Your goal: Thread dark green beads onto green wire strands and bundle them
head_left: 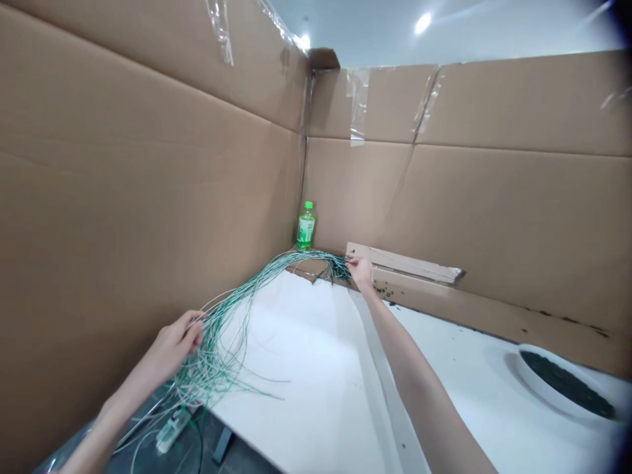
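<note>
A long bundle of thin green and white wires (266,273) arcs over the left side of the white table. My left hand (178,337) is closed at the near left part of the bundle, thumb and fingers pinching some strands. Below it the loose ends fan out in a tangle over the table edge. At the far end, my right hand (360,271) is closed on the wires, where dark green tips gather near the back cardboard. Exactly how many strands each hand grips cannot be made out.
A green-capped bottle (305,227) stands in the back corner. Cardboard walls (172,164) enclose the left and back. A white bowl of dark pieces (567,382) sits at right. A cardboard strip (409,263) lies along the back. A power strip (172,429) is below the table edge.
</note>
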Action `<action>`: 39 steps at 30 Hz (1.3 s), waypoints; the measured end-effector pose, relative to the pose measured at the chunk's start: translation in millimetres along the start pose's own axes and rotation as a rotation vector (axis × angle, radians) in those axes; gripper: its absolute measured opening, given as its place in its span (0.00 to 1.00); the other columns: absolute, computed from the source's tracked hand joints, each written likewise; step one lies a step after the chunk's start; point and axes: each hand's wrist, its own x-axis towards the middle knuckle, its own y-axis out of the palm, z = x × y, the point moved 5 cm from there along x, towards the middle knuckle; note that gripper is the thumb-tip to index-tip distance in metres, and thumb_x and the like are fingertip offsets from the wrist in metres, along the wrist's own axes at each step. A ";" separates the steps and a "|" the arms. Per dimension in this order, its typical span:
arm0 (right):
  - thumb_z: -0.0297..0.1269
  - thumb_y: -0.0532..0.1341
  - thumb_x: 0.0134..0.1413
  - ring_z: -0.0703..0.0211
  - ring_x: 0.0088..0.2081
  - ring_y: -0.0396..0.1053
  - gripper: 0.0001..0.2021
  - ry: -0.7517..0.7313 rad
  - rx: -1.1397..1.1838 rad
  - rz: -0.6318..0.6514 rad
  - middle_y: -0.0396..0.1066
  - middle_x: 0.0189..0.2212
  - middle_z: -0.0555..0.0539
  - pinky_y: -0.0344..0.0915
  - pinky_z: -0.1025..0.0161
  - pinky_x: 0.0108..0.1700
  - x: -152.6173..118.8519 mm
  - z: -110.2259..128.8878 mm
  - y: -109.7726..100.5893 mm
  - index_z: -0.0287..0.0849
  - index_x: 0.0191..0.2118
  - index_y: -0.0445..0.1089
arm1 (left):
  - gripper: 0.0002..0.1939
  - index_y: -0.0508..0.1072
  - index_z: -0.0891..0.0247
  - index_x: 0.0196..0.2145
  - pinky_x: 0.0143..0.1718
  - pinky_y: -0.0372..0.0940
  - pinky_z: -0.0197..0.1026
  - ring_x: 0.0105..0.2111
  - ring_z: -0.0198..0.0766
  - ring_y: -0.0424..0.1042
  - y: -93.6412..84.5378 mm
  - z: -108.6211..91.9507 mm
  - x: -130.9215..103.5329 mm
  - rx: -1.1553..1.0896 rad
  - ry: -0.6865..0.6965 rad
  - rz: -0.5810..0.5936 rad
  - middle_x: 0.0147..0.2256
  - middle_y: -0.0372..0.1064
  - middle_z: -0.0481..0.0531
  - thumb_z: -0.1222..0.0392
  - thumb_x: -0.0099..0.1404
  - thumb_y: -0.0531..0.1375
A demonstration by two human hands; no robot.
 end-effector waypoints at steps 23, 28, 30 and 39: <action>0.40 0.58 0.60 0.54 0.49 0.67 0.15 -0.423 -0.369 0.597 0.66 0.50 0.43 0.66 0.50 0.50 -92.8 104.7 42.7 0.40 0.50 0.66 | 0.38 0.64 0.62 0.57 0.57 0.56 0.49 0.58 0.55 0.59 6.1 -100.2 19.4 0.488 0.285 0.408 0.58 0.61 0.60 0.34 0.56 0.55; 0.40 0.58 0.60 0.54 0.48 0.67 0.15 -0.410 -0.479 0.620 0.66 0.50 0.42 0.67 0.51 0.49 -75.0 111.9 65.9 0.39 0.50 0.66 | 0.29 0.63 0.65 0.55 0.55 0.60 0.53 0.56 0.51 0.61 97.9 -160.3 110.4 0.576 0.285 0.290 0.56 0.61 0.62 0.46 0.62 0.58; 0.40 0.58 0.60 0.55 0.48 0.68 0.15 -0.400 -0.511 0.624 0.67 0.49 0.42 0.67 0.51 0.49 -66.7 110.4 72.0 0.39 0.50 0.66 | 0.22 0.64 0.65 0.54 0.52 0.62 0.56 0.53 0.47 0.64 131.0 -164.6 150.2 0.608 0.254 0.235 0.55 0.61 0.59 0.52 0.66 0.56; 0.40 0.58 0.60 0.55 0.47 0.68 0.15 -0.361 -0.601 0.541 0.67 0.49 0.42 0.68 0.53 0.48 -7.8 84.5 68.8 0.38 0.50 0.66 | 0.19 0.65 0.65 0.52 0.47 0.67 0.52 0.48 0.44 0.68 179.6 -127.9 242.8 0.806 0.129 0.192 0.51 0.64 0.58 0.54 0.66 0.57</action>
